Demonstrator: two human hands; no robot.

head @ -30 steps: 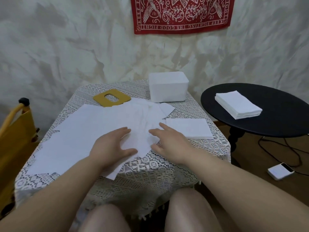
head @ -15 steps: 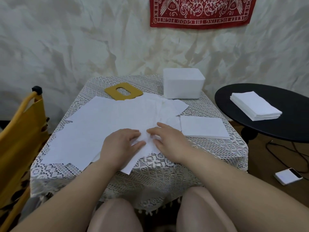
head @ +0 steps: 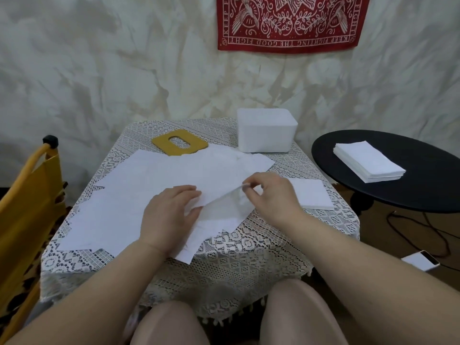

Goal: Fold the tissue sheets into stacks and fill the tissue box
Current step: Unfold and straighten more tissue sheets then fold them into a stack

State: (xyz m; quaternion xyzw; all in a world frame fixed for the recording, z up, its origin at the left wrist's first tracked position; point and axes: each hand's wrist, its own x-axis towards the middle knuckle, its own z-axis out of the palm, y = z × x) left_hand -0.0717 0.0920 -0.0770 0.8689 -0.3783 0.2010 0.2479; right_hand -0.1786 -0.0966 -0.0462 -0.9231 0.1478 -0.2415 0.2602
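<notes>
In the head view, a square table (head: 249, 247) draped in cream lace with a fringed hem fills the centre of the frame. Thin, flat white tissue sheets (head: 139, 195) are spread overlapping across it from lower left to centre. The left hand (head: 169, 215) is laid flat on them, fingers straight and pressing. The right hand (head: 271, 195) pinches the lifted edge of one limp, translucent sheet between thumb and fingertips. A folded stack (head: 311, 195) lies just right of that hand, near the table's right edge. The white, blocky tissue box (head: 266, 130) stands at the far edge, upper centre, with a flat mustard lid (head: 180, 143) with an oval slot to its left. At right, a round black side table (head: 398, 192) carries a thicker tissue pile (head: 368, 165); bare lace remains along the near edge. On the red wall cloth (head: 288, 21) at the top, "KEEP FIGHTING THE GOOD FIGHT" is read upside down.
</notes>
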